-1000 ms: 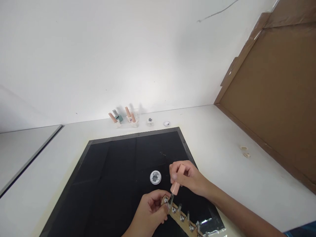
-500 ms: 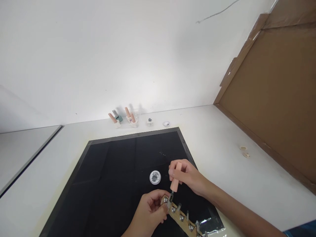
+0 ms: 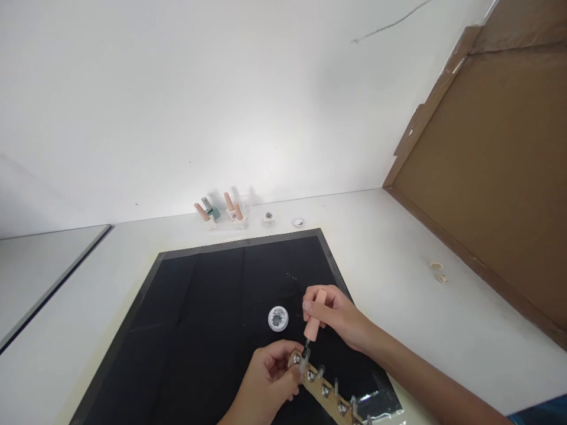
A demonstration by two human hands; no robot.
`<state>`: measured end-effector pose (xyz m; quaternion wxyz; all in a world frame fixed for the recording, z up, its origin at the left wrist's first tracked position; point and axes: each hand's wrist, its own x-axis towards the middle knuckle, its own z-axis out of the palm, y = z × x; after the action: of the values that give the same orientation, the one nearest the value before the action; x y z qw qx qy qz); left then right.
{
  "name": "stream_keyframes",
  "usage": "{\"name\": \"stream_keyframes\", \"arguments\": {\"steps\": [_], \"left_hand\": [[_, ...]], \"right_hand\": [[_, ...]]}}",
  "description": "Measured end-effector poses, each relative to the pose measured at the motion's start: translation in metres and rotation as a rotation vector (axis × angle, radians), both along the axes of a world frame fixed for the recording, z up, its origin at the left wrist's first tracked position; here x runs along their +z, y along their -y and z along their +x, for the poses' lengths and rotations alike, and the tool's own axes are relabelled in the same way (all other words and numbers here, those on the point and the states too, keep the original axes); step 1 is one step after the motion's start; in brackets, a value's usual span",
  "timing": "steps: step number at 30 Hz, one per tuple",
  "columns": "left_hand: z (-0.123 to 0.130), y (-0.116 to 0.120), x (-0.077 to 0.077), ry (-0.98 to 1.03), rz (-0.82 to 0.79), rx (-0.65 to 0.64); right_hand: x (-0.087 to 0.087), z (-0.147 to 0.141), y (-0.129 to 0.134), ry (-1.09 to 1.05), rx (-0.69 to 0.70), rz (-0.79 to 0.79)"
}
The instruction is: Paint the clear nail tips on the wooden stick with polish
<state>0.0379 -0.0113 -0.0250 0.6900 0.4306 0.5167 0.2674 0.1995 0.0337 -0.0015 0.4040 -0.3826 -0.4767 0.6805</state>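
My right hand (image 3: 330,313) grips the peach handle of a nail polish brush (image 3: 316,316), its dark bristles pointing down. The brush tip touches a clear nail tip (image 3: 305,360) near the upper end of a tan strip. My left hand (image 3: 272,381) pinches that end of the tan strip (image 3: 330,401), which carries several silver balls and clear nail tips and slants down to the right. Up and left of the brush, a small round pot of silver flakes (image 3: 278,319) sits on the black mat (image 3: 204,319).
Peach-capped bottles (image 3: 238,215), a grey-capped bottle (image 3: 210,208), a small clear jar (image 3: 268,219) and a white dish (image 3: 298,222) stand along the wall. Two small beige discs (image 3: 438,271) lie to the right, near a cardboard panel (image 3: 491,177). Clear film (image 3: 378,404) lies at the mat's corner.
The brush in my right hand has shifted slightly down and left along the clear nail tip. My left hand has stayed in place on the strip.
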Motion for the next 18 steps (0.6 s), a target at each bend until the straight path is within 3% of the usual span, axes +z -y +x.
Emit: {"name": "stream_keyframes", "arguments": {"steps": [5,8,12,18], "left_hand": [[-0.002,0.000,-0.002,-0.004,0.008,-0.013],[-0.003,0.001,-0.006,0.000,0.021,-0.027],[-0.007,0.002,-0.016,0.028,0.050,-0.057],[-0.014,0.004,-0.032,0.057,0.096,-0.088]], "right_hand": [[0.001,0.004,-0.001,0.084,0.096,0.056],[0.002,0.007,-0.004,0.169,0.055,0.115],[0.002,0.007,-0.005,0.115,0.002,0.084],[0.002,0.003,-0.002,0.088,0.067,0.049]]}}
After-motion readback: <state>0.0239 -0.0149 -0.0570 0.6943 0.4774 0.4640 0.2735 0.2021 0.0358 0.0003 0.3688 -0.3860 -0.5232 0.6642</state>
